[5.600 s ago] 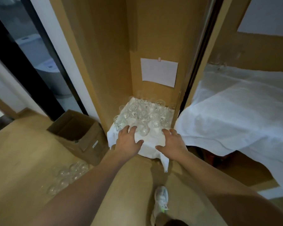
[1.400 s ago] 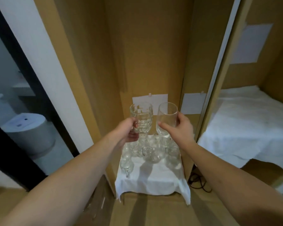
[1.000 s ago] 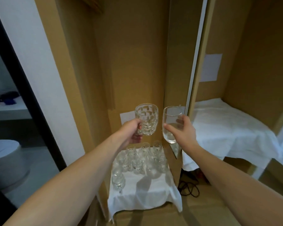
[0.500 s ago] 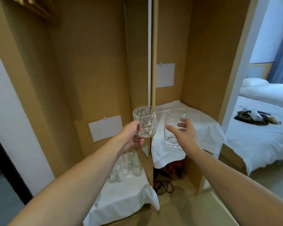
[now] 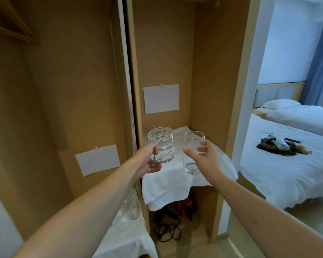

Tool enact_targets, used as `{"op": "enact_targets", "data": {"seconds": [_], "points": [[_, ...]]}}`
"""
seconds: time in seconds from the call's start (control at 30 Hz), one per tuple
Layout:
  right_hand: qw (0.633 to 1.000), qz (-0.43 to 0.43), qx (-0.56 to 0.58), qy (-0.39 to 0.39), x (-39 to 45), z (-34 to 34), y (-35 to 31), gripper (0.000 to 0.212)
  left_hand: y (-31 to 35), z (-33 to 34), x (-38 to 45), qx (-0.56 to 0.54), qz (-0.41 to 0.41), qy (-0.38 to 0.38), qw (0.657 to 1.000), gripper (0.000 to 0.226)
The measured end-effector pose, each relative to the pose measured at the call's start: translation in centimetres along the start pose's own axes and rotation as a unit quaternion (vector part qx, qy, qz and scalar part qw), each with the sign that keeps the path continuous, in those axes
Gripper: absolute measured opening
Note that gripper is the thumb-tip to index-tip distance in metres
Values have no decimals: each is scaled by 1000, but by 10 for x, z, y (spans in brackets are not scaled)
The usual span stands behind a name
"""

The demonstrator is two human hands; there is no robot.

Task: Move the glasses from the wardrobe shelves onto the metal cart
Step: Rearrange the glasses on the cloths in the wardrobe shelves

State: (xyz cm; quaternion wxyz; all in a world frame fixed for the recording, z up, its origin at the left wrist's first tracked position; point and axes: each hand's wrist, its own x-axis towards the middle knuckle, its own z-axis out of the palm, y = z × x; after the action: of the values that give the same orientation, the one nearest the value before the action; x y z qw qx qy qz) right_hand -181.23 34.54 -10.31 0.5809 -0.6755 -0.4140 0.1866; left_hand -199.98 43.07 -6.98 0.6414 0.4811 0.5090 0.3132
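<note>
My left hand [image 5: 146, 161] grips the handle of a dimpled glass mug [image 5: 161, 144], held upright in front of the wardrobe. My right hand [image 5: 203, 159] holds a smooth clear tumbler [image 5: 193, 151] beside it, thumb on the near side and fingers round the far side. Both glasses hang in the air above the right shelf's white cloth [image 5: 175, 175]. Several more glasses [image 5: 131, 205] stand on the lower left shelf, partly hidden behind my left forearm. The metal cart is out of view.
Wardrobe panels [image 5: 78, 90] and a vertical divider [image 5: 131, 90] stand close ahead, with paper sheets [image 5: 160, 98] pinned on. Black cables [image 5: 166, 231] lie on the floor under the right shelf. A white bed [image 5: 287, 164] with dark items [image 5: 280, 146] lies to the right.
I lifted the two glasses off the lower left shelf and the view has swung right; both glasses now hang before the right compartment, and the bed has come into view.
</note>
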Motion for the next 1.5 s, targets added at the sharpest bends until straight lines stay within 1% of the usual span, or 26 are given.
{"op": "enact_targets", "data": {"seconds": [0.23, 0.47, 0.53, 0.7, 0.83, 0.93, 1.03, 1.3, 1.5], "points": [[999, -9, -21, -47, 32, -50, 9, 73, -3, 49, 15, -15, -3, 25, 1000, 29], [998, -1, -21, -66, 66, -63, 23, 70, -2, 71, 46, -20, -20, 44, 999, 31], [998, 6, -14, -67, 79, -56, 31, 69, -1, 73, 58, -21, -23, 47, 998, 31], [998, 27, 21, -59, 117, -32, 53, 81, 1, 76, 98, -23, -27, 58, 998, 30], [997, 28, 22, -68, 150, -20, 62, 81, 9, 82, 138, -31, -26, 62, 997, 28], [997, 19, 3, -74, 179, -13, 65, 74, 16, 89, 169, -27, -22, 57, 998, 23], [998, 15, 0, -68, 211, -2, 74, 76, 22, 95, 202, -21, -25, 54, 998, 19], [997, 43, 10, -63, 289, 37, 108, 80, 32, 94, 296, -16, -41, 61, 997, 29], [995, 67, -4, -72, 323, 64, 137, 80, 22, 91, 347, -28, -66, 68, 995, 33]]}}
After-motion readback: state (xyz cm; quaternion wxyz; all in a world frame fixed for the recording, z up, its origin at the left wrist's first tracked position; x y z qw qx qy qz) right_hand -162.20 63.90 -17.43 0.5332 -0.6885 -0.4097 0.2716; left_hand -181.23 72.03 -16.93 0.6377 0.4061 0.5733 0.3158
